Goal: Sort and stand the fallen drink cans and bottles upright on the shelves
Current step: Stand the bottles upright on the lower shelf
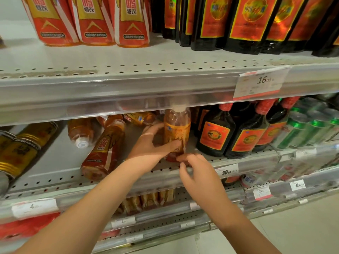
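Left hand is gripping the orange bottle near the shelf front edge — right hand hold unclear — so releasing early is risking a topple.

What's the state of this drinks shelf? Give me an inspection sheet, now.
Surface: perforated white middle shelf, partly stocked.
Job's things: one orange bottle upright; three fallen bottles lying to its left; gold cans appear to lie on their sides at far left.
Clutter: nothing seen.
Hands: left hand grips the orange bottle; right hand has its fingers at the bottle's base, grip unclear.
Cables: nothing seen.
Surroundings: dark bottles and green cans upright to the right; price tags on the rails; more bottles on the top shelf.
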`<act>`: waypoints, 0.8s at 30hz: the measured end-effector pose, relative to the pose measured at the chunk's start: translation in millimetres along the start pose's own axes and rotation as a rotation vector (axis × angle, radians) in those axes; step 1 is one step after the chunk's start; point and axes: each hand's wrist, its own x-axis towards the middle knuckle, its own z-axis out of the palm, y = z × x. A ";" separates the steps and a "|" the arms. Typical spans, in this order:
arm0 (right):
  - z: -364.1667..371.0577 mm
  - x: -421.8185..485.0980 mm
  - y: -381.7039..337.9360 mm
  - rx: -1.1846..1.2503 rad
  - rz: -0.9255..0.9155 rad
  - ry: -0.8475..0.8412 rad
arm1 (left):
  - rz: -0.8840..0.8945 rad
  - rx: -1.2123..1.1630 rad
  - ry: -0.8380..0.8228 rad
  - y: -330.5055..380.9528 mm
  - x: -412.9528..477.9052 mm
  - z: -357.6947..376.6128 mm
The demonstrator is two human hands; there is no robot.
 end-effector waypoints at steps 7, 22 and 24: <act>-2.1 8.1 4.0 0.006 -0.021 -0.027 | -0.063 -0.015 0.067 13.0 4.9 17.7; 22.7 17.3 -29.3 0.102 -0.146 -0.085 | 0.146 0.467 0.399 -6.2 -18.5 -85.1; 30.8 28.5 -49.3 0.086 -0.177 -0.071 | 0.003 0.596 0.425 -16.8 -20.7 -105.3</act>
